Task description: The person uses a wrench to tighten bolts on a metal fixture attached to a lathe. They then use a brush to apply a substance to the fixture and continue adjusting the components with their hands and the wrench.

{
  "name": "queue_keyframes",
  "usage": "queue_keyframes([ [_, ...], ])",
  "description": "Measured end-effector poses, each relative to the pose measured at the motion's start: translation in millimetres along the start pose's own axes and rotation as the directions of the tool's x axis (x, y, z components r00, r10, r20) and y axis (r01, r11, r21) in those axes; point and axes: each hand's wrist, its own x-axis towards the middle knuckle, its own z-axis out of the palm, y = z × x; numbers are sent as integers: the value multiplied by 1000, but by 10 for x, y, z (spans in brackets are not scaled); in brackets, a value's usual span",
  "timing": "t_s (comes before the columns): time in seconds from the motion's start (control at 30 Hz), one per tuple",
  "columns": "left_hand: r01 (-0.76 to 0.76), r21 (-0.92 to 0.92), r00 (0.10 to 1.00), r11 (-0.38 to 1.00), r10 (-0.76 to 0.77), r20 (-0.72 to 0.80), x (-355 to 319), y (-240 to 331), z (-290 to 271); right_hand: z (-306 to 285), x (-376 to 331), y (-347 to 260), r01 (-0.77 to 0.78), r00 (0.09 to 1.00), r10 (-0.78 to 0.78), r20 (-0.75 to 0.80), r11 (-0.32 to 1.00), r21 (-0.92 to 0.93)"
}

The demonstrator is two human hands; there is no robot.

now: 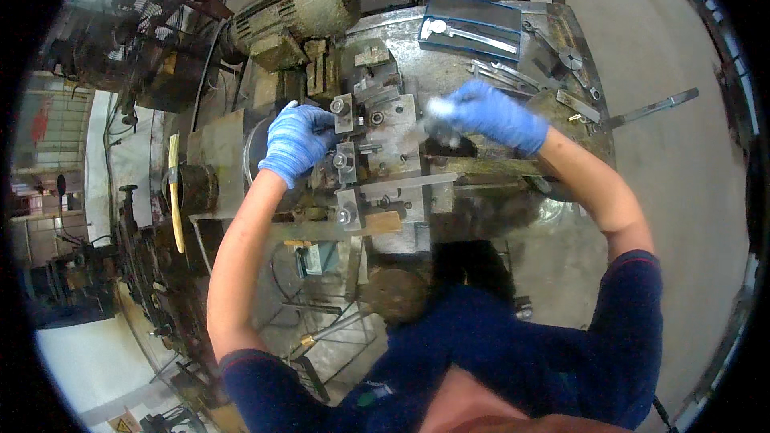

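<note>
My left hand (295, 143), in a blue knit glove, has its fingers curled against the left edge of a steel clamp block (342, 115) with a bolt and nut through it. Two similar bolted clamp blocks (345, 162) sit in a row nearer to me. They border a flat steel fixture plate (397, 140) with holes and small inserts. My right hand (493, 116), gloved alike, is over the right side of the fixture. Its fingers are smeared by motion, and a grey-white blur at the fingertips cannot be made out.
Beyond the right hand, an open blue case (469, 10) holds a caliper (473, 34). Several wrenches (505, 74) and a long-handled tool (654, 108) lie on the metal table. A greasy motor (301, 12) stands at the back left. A brush (175, 192) is left of my arm.
</note>
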Motion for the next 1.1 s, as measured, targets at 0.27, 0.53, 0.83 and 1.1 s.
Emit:
queue_keyframes([
  [0.27,-123,93,992,988,123,8,23,-58,-55,-33,9,39,192,978,-207,-29,945,-267],
  [0.53,63,-4,995,998,-63,71,12,86,-80,-1087,-452,37,41,871,-146,-470,973,-227],
  [0.83,-20,-39,998,999,22,65,39,56,-69,-2187,-1439,698,-677,586,295,-755,690,-255],
  [1.1,103,-213,994,972,-94,51,6,13,15,-2358,-1095,1002,-550,776,144,-614,632,-546],
])
